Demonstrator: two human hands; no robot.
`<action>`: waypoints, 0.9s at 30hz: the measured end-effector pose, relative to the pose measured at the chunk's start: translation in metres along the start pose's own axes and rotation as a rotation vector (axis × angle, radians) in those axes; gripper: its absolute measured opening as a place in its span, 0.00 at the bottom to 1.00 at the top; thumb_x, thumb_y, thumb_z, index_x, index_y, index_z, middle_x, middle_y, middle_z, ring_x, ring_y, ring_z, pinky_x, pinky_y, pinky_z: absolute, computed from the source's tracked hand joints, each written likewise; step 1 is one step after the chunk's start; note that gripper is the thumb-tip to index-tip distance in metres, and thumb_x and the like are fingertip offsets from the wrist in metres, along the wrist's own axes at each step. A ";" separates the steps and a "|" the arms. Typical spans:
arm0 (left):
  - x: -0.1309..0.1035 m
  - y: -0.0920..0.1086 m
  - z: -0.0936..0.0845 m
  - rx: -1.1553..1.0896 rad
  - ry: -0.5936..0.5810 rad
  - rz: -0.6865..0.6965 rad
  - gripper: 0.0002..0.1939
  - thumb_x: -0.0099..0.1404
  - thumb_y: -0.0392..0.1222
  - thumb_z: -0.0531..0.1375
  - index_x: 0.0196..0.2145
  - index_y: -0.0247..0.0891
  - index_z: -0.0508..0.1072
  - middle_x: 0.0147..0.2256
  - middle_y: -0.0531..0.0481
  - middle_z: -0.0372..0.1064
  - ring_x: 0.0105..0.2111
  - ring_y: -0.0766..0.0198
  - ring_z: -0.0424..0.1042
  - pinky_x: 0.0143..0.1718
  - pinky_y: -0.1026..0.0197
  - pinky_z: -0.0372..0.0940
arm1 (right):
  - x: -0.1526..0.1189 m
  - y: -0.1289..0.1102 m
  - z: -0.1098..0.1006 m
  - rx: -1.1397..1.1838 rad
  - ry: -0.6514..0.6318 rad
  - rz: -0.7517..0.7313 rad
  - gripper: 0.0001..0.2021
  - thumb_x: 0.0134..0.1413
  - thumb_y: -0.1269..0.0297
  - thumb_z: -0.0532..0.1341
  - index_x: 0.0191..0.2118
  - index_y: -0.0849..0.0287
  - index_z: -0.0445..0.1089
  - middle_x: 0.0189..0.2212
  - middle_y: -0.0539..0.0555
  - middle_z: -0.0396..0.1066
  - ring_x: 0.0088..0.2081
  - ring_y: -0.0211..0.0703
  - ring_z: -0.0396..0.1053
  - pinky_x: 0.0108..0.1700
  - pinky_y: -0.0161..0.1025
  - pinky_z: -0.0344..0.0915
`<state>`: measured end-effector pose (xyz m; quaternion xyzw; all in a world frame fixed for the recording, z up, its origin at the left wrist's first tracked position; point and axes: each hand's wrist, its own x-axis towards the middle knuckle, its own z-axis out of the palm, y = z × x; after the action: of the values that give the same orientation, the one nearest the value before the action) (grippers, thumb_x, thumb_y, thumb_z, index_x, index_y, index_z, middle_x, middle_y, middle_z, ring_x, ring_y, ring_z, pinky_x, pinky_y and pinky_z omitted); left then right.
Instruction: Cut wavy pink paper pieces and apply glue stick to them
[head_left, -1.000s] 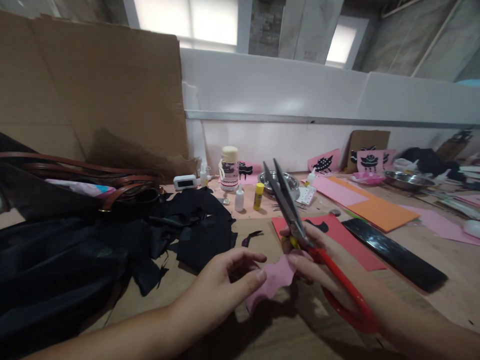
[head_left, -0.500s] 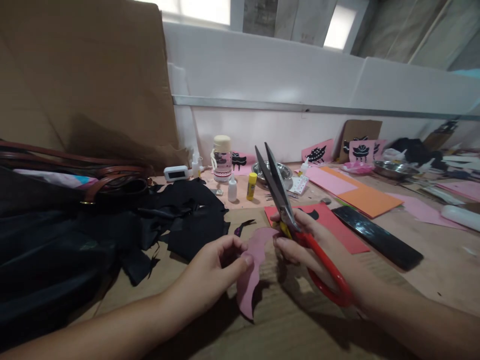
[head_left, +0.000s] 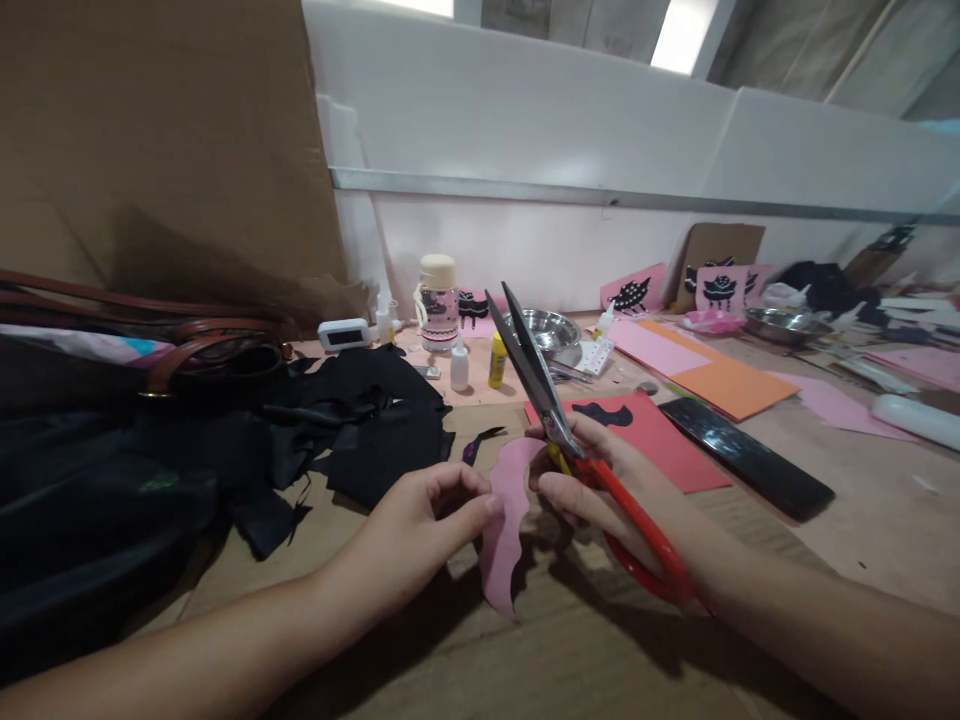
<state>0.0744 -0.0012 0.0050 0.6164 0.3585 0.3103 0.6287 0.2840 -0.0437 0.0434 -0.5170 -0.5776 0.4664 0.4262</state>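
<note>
Pink cutout (head_left: 502, 545) has swung round since a second ago: then bent between both hands, it now hangs lengthwise, upper end curving towards the right, lower tip over the brown surface (head_left: 465, 670). Left hand (head_left: 439, 515): thumb and fingers pinched together on its left edge. Right hand (head_left: 600, 512): closed round red-handled scissors (head_left: 551, 412), blades slightly parted, pointing up and left. Cannot tell whether right fingers touch the cutout.

Writing: yellow glue stick (head_left: 496, 362) has a label, too small to read. Greenish mark on dark material (head_left: 150, 530) at left, illegible.

Containers: steel bowl (head_left: 574, 325) behind the blades, contents unclear; second steel bowl (head_left: 787, 335) farther right. Cream-capped bottle (head_left: 439, 312), patterned. White squeeze bottle (head_left: 459, 370) upright, just left of the glue stick.

Edges: black scraps (head_left: 386, 440) reach near the left hand. Red sheet (head_left: 671, 450) beyond the right hand, black cut piece (head_left: 604, 413) on it; long black case (head_left: 750, 460) just right. Room: brown surface spreads between the forearms.
</note>
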 end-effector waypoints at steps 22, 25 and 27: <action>-0.006 0.005 0.003 0.060 -0.054 -0.057 0.12 0.66 0.49 0.63 0.34 0.38 0.70 0.28 0.54 0.71 0.28 0.66 0.67 0.30 0.65 0.60 | 0.005 0.011 0.001 -0.079 0.009 -0.101 0.17 0.53 0.59 0.72 0.46 0.51 0.70 0.32 0.48 0.71 0.34 0.45 0.73 0.39 0.41 0.74; -0.005 0.002 0.001 0.065 -0.063 -0.073 0.11 0.65 0.48 0.64 0.34 0.38 0.71 0.27 0.55 0.71 0.27 0.67 0.66 0.29 0.65 0.59 | 0.007 0.014 0.001 -0.050 -0.011 -0.114 0.14 0.53 0.60 0.70 0.44 0.50 0.68 0.32 0.47 0.71 0.37 0.47 0.74 0.42 0.43 0.74; -0.004 0.004 0.001 0.072 -0.046 -0.072 0.11 0.64 0.48 0.66 0.33 0.38 0.72 0.27 0.55 0.72 0.27 0.67 0.67 0.29 0.66 0.59 | 0.009 0.015 -0.001 -0.047 -0.029 -0.124 0.14 0.52 0.60 0.70 0.43 0.50 0.68 0.32 0.46 0.71 0.36 0.46 0.74 0.43 0.44 0.74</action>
<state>0.0726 -0.0049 0.0089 0.6325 0.3768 0.2601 0.6247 0.2869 -0.0346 0.0286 -0.4831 -0.6253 0.4332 0.4335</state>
